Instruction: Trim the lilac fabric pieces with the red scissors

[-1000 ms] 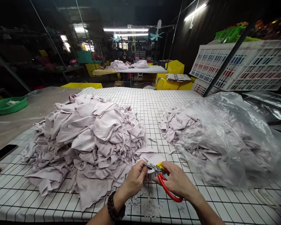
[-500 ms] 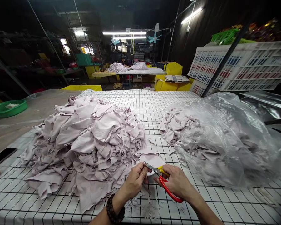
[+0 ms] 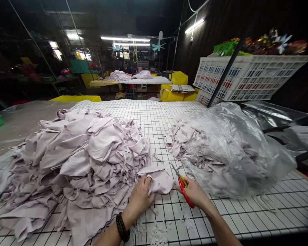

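Note:
My left hand [image 3: 140, 197] grips the edge of a pale lilac cloth piece [image 3: 157, 180] at the foot of the big heap of the same cloth [image 3: 74, 160]. A dark bead bracelet [image 3: 122, 227] sits on that wrist. My right hand [image 3: 194, 192] holds red-handled scissors [image 3: 182, 186], blades pointing up and away, just right of the cloth piece and apart from it. Small cloth snippets [image 3: 159, 232] lie on the gridded table cover [image 3: 154, 116] in front of my hands.
A clear plastic bag [image 3: 231, 150] with more lilac cloth lies at the right. White slotted crates [image 3: 248, 77] stand behind it. A yellow bin [image 3: 74, 98] lies beyond the table. Farther back a person sits at another table [image 3: 133, 80] with cloth.
My hands have drawn apart. The scissors left the cloth and swung right with blades up. My left hand dropped onto the cloth piece at the heap. The view shifted right.

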{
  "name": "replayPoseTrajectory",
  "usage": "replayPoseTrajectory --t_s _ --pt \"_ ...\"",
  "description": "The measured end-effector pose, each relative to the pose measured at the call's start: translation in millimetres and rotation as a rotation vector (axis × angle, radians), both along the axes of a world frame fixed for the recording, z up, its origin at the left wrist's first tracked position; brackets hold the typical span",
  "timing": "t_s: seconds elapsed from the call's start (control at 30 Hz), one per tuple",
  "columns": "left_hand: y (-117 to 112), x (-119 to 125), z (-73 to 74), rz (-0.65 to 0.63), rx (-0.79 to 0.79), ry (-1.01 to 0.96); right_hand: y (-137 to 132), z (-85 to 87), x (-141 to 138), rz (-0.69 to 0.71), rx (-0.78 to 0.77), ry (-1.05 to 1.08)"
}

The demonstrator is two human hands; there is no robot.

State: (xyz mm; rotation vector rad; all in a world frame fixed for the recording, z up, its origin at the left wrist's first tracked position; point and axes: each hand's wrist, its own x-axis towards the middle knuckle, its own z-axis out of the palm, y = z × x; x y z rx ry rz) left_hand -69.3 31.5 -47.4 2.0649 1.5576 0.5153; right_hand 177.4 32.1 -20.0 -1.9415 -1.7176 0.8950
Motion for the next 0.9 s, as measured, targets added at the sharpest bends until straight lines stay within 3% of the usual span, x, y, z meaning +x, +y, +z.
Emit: replayPoseTrajectory --t_s 0.07,0.13,0.23,0.37,0.43,0.5,0.6,0.67,0.73,0.77,0.83,0.9 --pt "12.3 -1.8 0.6 -0.031 -0.05 0.014 6.4 -7.0 5.5 -0.099 0.042 -0.104" --pt "28.6 -8.3 22.6 -0.034 -0.105 -0.064 16.9 -10.8 4.9 -0.143 0.094 -0.146" --pt "60.9 -30.3 92.0 0.077 -0.06 -0.175 42.9 -10.8 -4.5 -0.148 0.17 -0.157" --pt "118.2 -76.7 198.5 0.278 0.419 0.069 93.9 -2.8 -15.9 -0.209 0.238 -0.172" --pt "147.1 -98.6 232.9 0.348 0.546 0.304 118.7 4.0 -15.8 -0.281 0.247 -0.174" --pt "167.1 -112.4 249.0 0.396 0.494 0.452 135.1 12.0 -13.9 -0.324 0.255 -0.147" --pt "168.0 -110.5 242.1 0.452 0.374 0.53 133.6 22.3 -19.1 -0.286 0.314 -0.055" --pt "150.5 -94.5 219.7 0.385 0.42 0.452 113.8 25.8 -33.9 -0.208 0.375 0.022" --pt "126.2 -72.4 186.0 0.196 0.406 0.178 83.9 26.9 -56.9 -0.102 0.401 0.106" --pt "114.0 -61.1 166.2 0.07 0.258 0.022 67.7 27.2 -69.6 -0.043 0.398 0.143" --pt "92.1 -41.3 123.9 -0.121 -0.235 -0.268 38.0 27.2 -92.3 0.115 0.389 0.306" --pt "74.5 -26.7 83.0 -0.154 -0.59 -0.488 17.6 25.7 -105.2 0.171 0.322 0.421"
